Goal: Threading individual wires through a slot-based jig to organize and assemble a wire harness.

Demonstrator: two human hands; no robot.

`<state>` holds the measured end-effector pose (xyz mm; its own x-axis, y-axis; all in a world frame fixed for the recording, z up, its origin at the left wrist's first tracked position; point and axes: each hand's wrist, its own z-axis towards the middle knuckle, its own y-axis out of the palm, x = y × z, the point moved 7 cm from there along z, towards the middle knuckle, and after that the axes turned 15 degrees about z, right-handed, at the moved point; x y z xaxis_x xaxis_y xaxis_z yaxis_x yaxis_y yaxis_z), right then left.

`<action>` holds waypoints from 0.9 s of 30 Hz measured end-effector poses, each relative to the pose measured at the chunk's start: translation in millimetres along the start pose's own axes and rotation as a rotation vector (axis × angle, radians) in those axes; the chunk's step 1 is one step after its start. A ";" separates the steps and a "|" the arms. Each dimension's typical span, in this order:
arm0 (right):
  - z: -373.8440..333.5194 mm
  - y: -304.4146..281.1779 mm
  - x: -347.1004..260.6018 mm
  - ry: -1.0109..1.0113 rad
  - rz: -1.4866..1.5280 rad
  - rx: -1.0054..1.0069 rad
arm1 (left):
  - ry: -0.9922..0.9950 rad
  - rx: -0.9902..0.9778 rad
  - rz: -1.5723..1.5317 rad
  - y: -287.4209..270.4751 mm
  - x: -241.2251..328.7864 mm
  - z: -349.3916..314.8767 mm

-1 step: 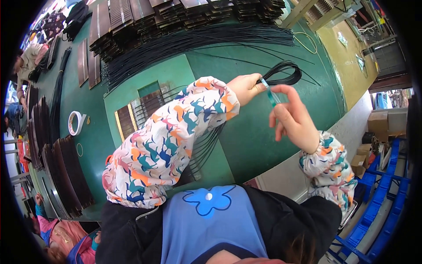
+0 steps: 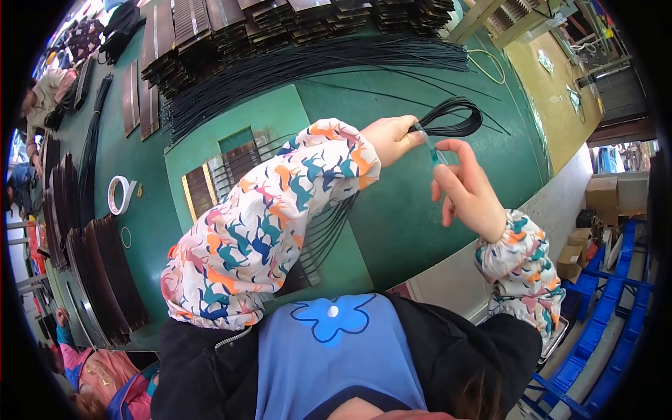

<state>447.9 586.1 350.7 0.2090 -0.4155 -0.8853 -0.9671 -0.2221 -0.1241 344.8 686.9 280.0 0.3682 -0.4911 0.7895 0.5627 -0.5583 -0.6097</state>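
My left hand is closed round a folded bundle of thin black wires, whose loop sticks out to the right past the fingers. A narrow strip of clear, greenish tape runs from the bundle at my left fingertips to my right hand. My right thumb and index finger pinch its lower end, while the other fingers curl loosely. More black wires fan out beneath my left sleeve. Beside that sleeve, dark slotted strips lie on a light green board, partly hidden by my arm.
Long loose black wires lie across the back of the green table, before stacked dark plates. At the left are a white tape roll and more dark strips. Blue racks stand right. Other people sit at the left edge.
My right hand has shifted very slightly down with the tape end. My left hand and the wire bundle are almost unchanged.
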 end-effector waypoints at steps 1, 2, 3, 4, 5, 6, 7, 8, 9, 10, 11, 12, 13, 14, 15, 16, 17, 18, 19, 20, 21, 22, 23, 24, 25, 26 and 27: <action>0.1 -2.6 7.8 0.004 0.002 0.007 | 0.004 -0.006 -0.004 -3.2 4.1 -2.0; 5.1 -5.7 15.5 0.052 0.034 0.006 | -0.025 -0.069 -0.048 -2.7 3.4 -1.8; 10.5 -8.5 22.2 0.099 0.066 0.003 | -0.055 -0.130 -0.092 -1.3 1.8 -1.8; 15.2 -9.9 27.4 0.141 0.093 -0.007 | -0.088 -0.182 -0.131 -1.3 0.1 -2.4; 19.8 -12.6 32.4 0.137 0.091 -0.011 | -0.090 -0.177 -0.129 -1.9 -4.5 -0.7; 24.9 -15.3 37.5 0.115 0.079 -0.024 | -0.141 -0.222 -0.304 4.6 -15.5 0.5; 29.4 -15.6 41.2 0.097 0.068 -0.036 | -0.193 -0.268 -0.482 8.2 -19.1 -0.7; 32.8 -14.2 43.2 0.079 0.057 -0.049 | -0.245 -0.312 -0.660 12.4 -21.6 -2.6; 35.3 -12.8 47.1 0.079 0.057 -0.052 | -0.247 -0.309 -0.661 12.6 -23.9 -3.1; 37.7 -12.4 48.7 0.040 0.072 -0.033 | -0.212 -0.287 -0.658 11.1 -24.3 -2.8; 39.6 -11.1 48.7 0.000 0.087 -0.013 | -0.177 -0.265 -0.655 9.8 -24.5 -2.9; 41.3 -10.4 49.1 -0.038 0.105 0.007 | -0.144 -0.245 -0.651 6.6 -20.7 -4.4; 44.3 -10.0 52.4 -0.037 0.106 0.004 | -0.147 -0.244 -0.651 6.6 -17.3 -6.5; 48.9 -11.4 55.3 -0.035 0.114 0.004 | -0.130 -0.211 -0.571 5.3 -12.1 -7.4; 54.8 -13.6 58.2 -0.033 0.120 0.003 | -0.112 -0.177 -0.490 3.7 -6.6 -8.7; 62.0 -16.2 61.5 -0.032 0.125 0.001 | -0.095 -0.141 -0.411 0.3 -2.7 -10.8; 72.1 -23.0 67.9 -0.033 0.121 0.003 | -0.092 -0.139 -0.412 -2.3 1.6 -12.7; 85.2 -31.2 68.9 -0.160 0.037 -0.062 | -0.077 -0.152 -0.391 -2.7 7.4 -13.6; 98.1 -37.9 64.4 -0.290 -0.048 -0.128 | -0.062 -0.164 -0.367 -3.5 12.3 -14.2; 108.9 -46.7 57.7 -0.419 -0.135 -0.194 | -0.046 -0.174 -0.343 -3.7 16.1 -14.8; 120.7 -47.4 42.8 -0.432 -0.078 -0.356 | -0.045 -0.165 -0.341 -5.8 16.5 -15.7; 128.2 -51.2 25.9 -0.434 -0.021 -0.502 | 0.005 -0.156 -0.257 -2.8 17.9 -11.3; 142.7 -56.3 16.3 -0.286 0.022 -0.491 | 0.042 -0.141 -0.165 0.3 18.0 -9.3; 150.8 -55.4 -0.9 -0.134 0.057 -0.484 | 0.078 -0.116 -0.076 1.2 19.3 -9.2; 157.3 -53.2 -28.4 -0.135 0.049 -0.489 | 0.077 -0.107 -0.076 3.9 17.9 -8.2; 163.6 -44.1 -50.9 -0.090 -0.183 -0.476 | 0.076 -0.083 -0.051 7.9 13.9 -5.6; 163.0 -32.1 -70.2 -0.047 -0.419 -0.457 | 0.078 -0.055 -0.025 8.6 12.8 -4.7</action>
<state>440.6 766.1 343.7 0.5407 -0.1740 -0.8230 -0.6424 -0.7171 -0.2704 350.8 672.7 284.5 0.2942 -0.5260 0.7980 0.5284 -0.6062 -0.5944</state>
